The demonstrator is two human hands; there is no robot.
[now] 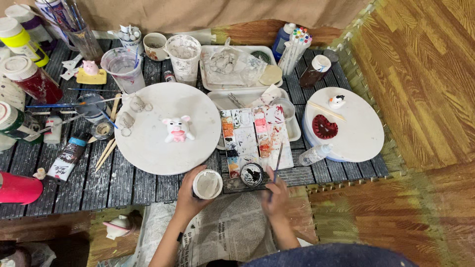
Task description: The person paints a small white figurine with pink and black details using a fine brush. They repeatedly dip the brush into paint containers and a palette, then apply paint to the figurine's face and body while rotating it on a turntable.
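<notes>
Dark slat table (123, 183): my left hand (190, 198) grips a jar (207, 184) beside the palette (255, 141); my right hand (274, 198) pinches a brush (277, 160) — loading paint, I judge; steady dip needed.

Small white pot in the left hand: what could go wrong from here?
1. The small white pot is held by the left hand past the table edge; a slip could spill it onto the newspaper.
2. The right hand works a brush beside the black paint dish; a nudge may smear it.
</notes>
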